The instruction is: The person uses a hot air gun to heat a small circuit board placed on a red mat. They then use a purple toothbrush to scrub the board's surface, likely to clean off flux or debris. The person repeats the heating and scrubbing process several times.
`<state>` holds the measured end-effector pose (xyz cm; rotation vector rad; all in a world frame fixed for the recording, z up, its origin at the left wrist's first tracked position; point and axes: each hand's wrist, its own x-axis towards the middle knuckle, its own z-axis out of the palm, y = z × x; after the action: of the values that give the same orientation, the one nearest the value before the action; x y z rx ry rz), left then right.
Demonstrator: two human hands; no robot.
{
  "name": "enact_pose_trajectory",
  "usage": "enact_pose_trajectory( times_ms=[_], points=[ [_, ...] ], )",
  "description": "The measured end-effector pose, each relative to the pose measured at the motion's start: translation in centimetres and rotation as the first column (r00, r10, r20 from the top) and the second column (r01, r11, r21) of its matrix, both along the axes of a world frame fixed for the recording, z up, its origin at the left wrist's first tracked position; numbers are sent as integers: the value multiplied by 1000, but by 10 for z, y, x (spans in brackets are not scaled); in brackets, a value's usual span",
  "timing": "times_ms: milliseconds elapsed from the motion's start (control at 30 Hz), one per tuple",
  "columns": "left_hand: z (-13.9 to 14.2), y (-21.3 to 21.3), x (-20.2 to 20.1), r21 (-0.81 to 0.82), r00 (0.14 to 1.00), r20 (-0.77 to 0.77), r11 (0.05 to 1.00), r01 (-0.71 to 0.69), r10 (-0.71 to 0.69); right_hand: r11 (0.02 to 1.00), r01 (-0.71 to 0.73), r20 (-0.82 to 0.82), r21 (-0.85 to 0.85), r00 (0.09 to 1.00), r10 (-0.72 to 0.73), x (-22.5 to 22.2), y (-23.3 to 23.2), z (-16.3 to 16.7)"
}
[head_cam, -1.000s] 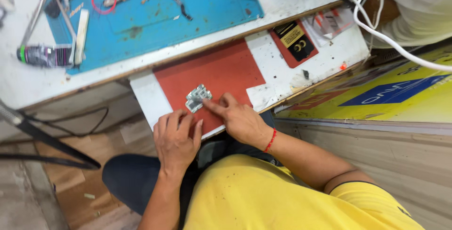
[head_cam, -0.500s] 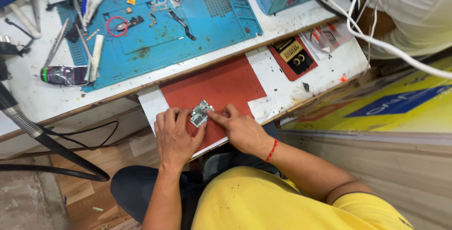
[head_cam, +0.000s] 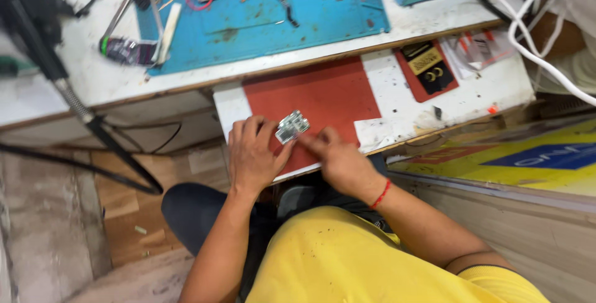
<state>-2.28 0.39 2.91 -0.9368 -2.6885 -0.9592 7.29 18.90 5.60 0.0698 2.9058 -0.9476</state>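
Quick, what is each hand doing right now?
Left hand: open, fingers resting beside the small metal part on the red mat.
Right hand: fingertips touching the part; grip cannot be told.

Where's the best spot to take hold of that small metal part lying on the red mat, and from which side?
Probably by its two long edges, pinched from above. The small metal part lies flat and tilted on the red mat, so nothing gets under it. The left hand touches its near-left end and the right hand reaches its right edge, leaving the far side toward the blue mat open.
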Motion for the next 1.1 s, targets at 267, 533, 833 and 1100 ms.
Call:
enact_pose_trajectory(
  times_ms=[267,533,833,1100],
  points=[
    [-3,-9,29,-14,999,-43,1000,24,-25,998,-55,11,39,998,55,-1,2,-6],
    [-27,-22,46,-51,997,-80,999,14,-18,993,-51,-91,104,994,61,-4,1,-17],
    [-23,-22,46,-12,996,-84,1000,-9,8,992,-17,-98,123,995,30,4,-2,-12],
    [-24,-22,45,24,997,-79,1000,-12,14,992,-99,-66,81,992,104,5,-6,-9]
  ],
)
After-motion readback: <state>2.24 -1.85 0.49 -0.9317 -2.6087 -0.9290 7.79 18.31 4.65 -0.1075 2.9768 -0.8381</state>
